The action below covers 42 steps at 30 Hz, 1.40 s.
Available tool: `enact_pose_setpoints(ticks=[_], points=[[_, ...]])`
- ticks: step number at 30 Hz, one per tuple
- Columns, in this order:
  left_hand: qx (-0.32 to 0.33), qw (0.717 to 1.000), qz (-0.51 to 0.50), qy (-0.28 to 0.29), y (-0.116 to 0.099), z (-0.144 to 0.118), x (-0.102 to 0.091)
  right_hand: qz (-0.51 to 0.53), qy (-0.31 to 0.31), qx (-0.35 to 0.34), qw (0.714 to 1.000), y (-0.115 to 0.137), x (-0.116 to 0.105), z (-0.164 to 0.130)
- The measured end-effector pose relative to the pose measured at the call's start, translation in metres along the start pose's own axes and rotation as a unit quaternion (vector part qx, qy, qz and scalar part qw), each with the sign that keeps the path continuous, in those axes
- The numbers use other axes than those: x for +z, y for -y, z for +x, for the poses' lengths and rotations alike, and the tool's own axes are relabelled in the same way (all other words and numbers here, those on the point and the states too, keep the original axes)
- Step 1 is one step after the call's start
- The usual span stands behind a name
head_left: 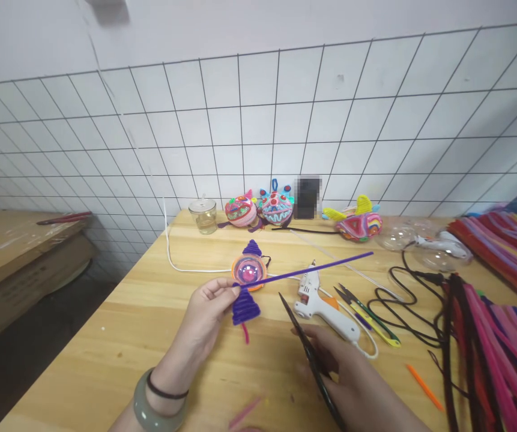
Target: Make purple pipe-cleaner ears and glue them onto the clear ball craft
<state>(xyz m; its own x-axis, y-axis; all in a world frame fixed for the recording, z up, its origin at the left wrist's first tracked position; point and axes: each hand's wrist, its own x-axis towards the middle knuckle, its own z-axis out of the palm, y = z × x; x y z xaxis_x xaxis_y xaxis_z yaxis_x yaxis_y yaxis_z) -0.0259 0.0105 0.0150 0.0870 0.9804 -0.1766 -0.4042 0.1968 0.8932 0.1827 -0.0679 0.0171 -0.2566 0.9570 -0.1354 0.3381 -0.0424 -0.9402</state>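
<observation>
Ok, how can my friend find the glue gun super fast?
Look at the wooden table, then find the right hand holding a dark tool. Just beyond that hand lies the glue gun. It's white and chunky, shaped like a toy pistol, while the slim tools beside it are green and yellow.

Above the desk (127,324), the left hand (212,306) is held with its fingers (219,283) pinched, and the right hand (343,363) is held curled.
</observation>
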Motion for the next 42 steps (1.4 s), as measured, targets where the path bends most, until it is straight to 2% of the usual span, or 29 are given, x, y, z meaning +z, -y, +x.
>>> enact_pose_setpoints(ticks=[5,9,14,25,29,32,35,38,42], points=[[-0.01,1.0,-0.008,0.012,-0.001,-0.002,0.002,-0.005,0.031,-0.027,0.999,0.002,-0.003,-0.006],[0.006,1.0,-0.011,0.023,-0.002,-0.002,0.004,-0.048,-0.006,-0.064,0.997,0.002,-0.003,-0.01],[0.009,0.999,0.001,0.054,0.001,-0.004,0.006,-0.108,-0.002,-0.072,0.991,0.003,0.0,-0.008],[-0.001,0.995,0.015,0.096,0.007,-0.009,0.01,-0.183,-0.011,-0.07,0.98,0.003,0.002,-0.006],[0.015,0.995,0.03,0.09,0.005,-0.008,0.011,-0.224,-0.009,-0.036,0.974,0.002,0.001,-0.003],[0.043,0.996,0.033,0.064,0.0,-0.005,0.008,-0.281,-0.004,0.006,0.96,-0.005,0.0,-0.001],[0.056,0.997,0.037,0.048,-0.004,-0.004,0.006,-0.346,0.014,0.012,0.938,-0.016,0.001,-0.002],[0.059,0.996,0.052,0.047,-0.006,-0.004,0.006,-0.393,0.031,-0.024,0.919,-0.026,0.004,-0.005],[0.058,0.994,0.074,0.061,-0.004,-0.007,0.009,-0.453,-0.003,-0.129,0.882,-0.03,0.002,-0.008]])
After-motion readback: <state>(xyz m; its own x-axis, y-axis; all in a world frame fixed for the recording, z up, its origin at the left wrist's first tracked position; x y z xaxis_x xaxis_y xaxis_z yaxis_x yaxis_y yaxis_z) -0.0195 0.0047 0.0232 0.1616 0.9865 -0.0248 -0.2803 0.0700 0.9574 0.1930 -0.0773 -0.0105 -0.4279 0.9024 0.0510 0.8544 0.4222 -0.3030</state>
